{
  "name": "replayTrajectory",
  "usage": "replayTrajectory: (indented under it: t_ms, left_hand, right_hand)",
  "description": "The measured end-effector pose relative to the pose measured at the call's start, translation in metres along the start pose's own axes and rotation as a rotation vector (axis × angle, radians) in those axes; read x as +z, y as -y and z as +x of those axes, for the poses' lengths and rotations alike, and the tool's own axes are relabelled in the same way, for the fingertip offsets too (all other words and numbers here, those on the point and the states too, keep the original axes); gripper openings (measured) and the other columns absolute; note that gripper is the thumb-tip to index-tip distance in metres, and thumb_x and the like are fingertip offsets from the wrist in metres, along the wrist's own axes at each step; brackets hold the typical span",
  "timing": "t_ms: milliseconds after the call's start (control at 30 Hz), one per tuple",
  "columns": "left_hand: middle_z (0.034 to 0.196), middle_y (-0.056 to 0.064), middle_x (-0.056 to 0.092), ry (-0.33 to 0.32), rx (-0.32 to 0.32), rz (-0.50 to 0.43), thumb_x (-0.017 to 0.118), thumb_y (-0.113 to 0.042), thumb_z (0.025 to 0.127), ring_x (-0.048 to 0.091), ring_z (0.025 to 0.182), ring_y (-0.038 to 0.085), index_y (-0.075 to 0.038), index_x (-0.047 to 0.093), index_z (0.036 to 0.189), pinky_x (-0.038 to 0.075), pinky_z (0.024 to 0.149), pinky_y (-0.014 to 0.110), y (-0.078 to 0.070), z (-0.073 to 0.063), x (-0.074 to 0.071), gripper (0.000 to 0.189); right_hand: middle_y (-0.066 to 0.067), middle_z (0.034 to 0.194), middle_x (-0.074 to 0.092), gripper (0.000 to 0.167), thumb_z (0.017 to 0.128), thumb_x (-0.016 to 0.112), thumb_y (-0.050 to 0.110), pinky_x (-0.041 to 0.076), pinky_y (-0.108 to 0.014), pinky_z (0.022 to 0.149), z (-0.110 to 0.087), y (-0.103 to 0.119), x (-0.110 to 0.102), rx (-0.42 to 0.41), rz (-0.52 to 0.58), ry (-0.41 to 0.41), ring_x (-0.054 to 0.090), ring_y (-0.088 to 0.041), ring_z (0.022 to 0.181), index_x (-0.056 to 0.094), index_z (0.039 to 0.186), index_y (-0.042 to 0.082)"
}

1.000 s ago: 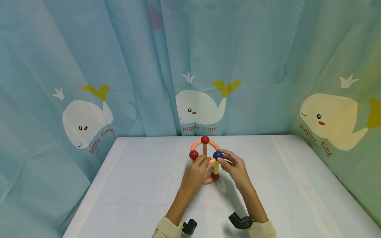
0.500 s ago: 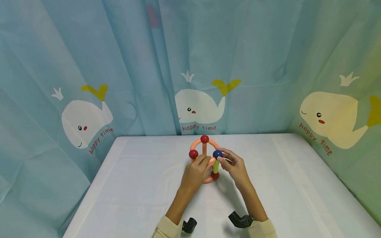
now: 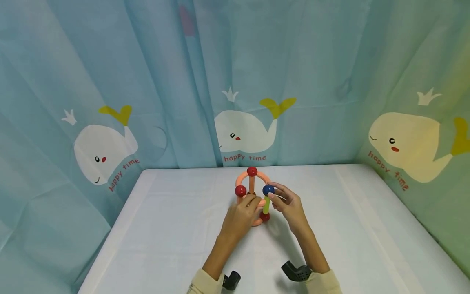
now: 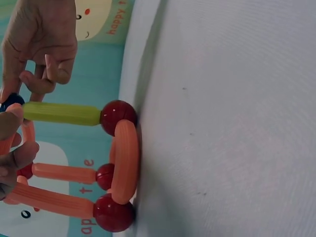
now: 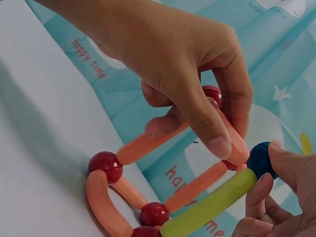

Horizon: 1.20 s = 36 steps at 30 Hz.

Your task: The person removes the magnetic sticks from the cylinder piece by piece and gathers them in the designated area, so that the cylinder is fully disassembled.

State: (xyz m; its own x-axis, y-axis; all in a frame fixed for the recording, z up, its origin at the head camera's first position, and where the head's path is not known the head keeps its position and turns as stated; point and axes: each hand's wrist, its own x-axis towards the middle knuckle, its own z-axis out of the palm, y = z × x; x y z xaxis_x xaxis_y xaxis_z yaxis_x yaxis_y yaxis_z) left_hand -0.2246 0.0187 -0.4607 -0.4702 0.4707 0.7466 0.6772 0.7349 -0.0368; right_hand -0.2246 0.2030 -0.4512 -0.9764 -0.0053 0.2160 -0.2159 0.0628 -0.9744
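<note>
A toy frame of rods and balls stands upright between the hands. My left hand [image 3: 239,216] pinches a curved orange rod [image 5: 236,140] at the top front of it. That rod's far end lies close to a blue ball [image 3: 268,190]; whether they touch I cannot tell. My right hand [image 3: 291,208] holds the blue ball between thumb and fingers. Below this ball, a yellow-green rod [image 4: 61,113] runs down to a red ball [image 4: 117,117] on the table. Another red ball [image 3: 240,190] sits at the upper left corner, and one more red ball [image 3: 251,171] tops the back.
The frame stands towards the back of a white-covered table [image 3: 165,228]. Behind it hangs a blue curtain [image 3: 323,81] with printed whales. Both wrists wear black camera mounts, such as the right camera mount [image 3: 296,271].
My left hand has lowered slightly with the curved orange rod, and the upper left red ball has shifted a little right. My right hand stays on the blue ball.
</note>
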Motion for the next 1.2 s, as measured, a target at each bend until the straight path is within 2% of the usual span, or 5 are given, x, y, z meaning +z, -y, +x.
replayTrajectory:
  t_ms: [367, 633, 800, 1000, 1200]
  left_hand:
    - [0.101, -0.002, 0.068, 0.040, 0.017, 0.086, 0.075, -0.032, 0.086, 0.063, 0.057, 0.007, -0.014, 0.072, 0.107, 0.051, 0.053, 0.015, 0.005, -0.001, -0.003, 0.027]
    - [0.097, -0.004, 0.066, 0.089, 0.059, 0.175, 0.074, -0.021, 0.087, 0.053, 0.050, 0.005, -0.017, 0.075, 0.098, 0.043, 0.046, 0.014, 0.008, -0.005, -0.003, 0.012]
    - [0.099, -0.005, 0.068, 0.101, 0.072, 0.173, 0.074, -0.022, 0.088, 0.057, 0.053, 0.004, -0.018, 0.075, 0.099, 0.044, 0.047, 0.013, 0.008, -0.006, -0.005, 0.012]
    - [0.097, -0.002, 0.070, -0.048, 0.079, 0.061, 0.079, -0.020, 0.082, 0.061, 0.057, 0.004, -0.014, 0.075, 0.096, 0.041, 0.047, 0.010, 0.009, -0.002, -0.012, 0.016]
    - [0.098, 0.003, 0.066, -0.235, -0.023, -0.062, 0.077, -0.015, 0.083, 0.059, 0.056, 0.006, -0.009, 0.075, 0.098, 0.046, 0.053, 0.010, 0.019, 0.004, -0.020, 0.016]
  right_hand:
    - [-0.013, 0.111, 0.060, 0.042, 0.095, 0.065, 0.019, 0.051, -0.019, 0.064, 0.001, 0.000, 0.001, 0.016, -0.003, 0.020, 0.058, -0.005, 0.072, 0.055, 0.134, 0.006]
    - [-0.006, 0.106, 0.061, 0.043, 0.095, 0.065, 0.018, 0.051, -0.021, 0.065, -0.001, 0.000, 0.001, 0.018, -0.015, 0.027, 0.061, -0.012, 0.074, 0.055, 0.136, 0.007]
    - [-0.002, 0.104, 0.063, 0.044, 0.095, 0.064, 0.017, 0.050, -0.021, 0.064, -0.002, 0.000, 0.000, 0.012, -0.014, 0.027, 0.061, -0.015, 0.074, 0.054, 0.136, 0.007]
    - [-0.001, 0.101, 0.064, 0.044, 0.095, 0.063, 0.013, 0.050, -0.021, 0.064, -0.002, 0.000, 0.000, -0.003, 0.005, 0.036, 0.061, -0.013, 0.073, 0.052, 0.138, 0.006]
    - [-0.003, 0.103, 0.064, 0.048, 0.095, 0.064, 0.015, 0.049, -0.022, 0.063, -0.003, 0.001, 0.000, 0.006, -0.017, 0.033, 0.061, -0.018, 0.073, 0.051, 0.141, 0.010]
